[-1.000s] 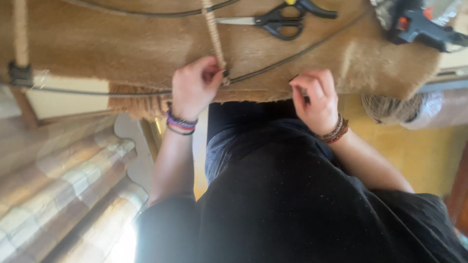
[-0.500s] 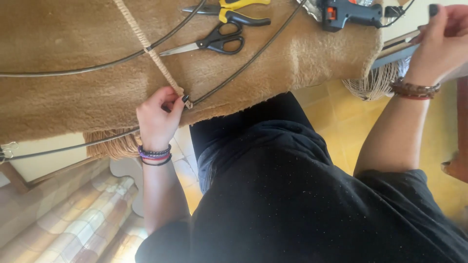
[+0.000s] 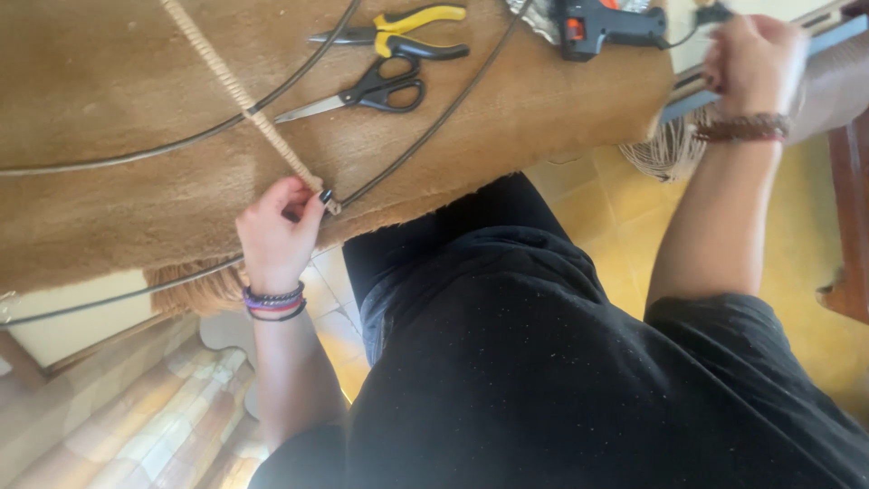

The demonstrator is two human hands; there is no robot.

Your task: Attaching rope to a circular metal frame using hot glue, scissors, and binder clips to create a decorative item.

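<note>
The end of a cord-wrapped rod (image 3: 244,100) is pinched closed by the left hand (image 3: 276,237) against a dark wire hoop (image 3: 407,145) at centre left, on a brown furry cloth (image 3: 109,208). The rod's long axis runs diagonally, pointing from the pinch toward the upper left. The right hand (image 3: 751,68), upper right, is closed beside a glue gun (image 3: 602,23); what it holds cannot be told. With attention divided, the pinch could slacken and the wrapping could unwind.

Yellow tile floor (image 3: 625,208), sunlit.
</note>
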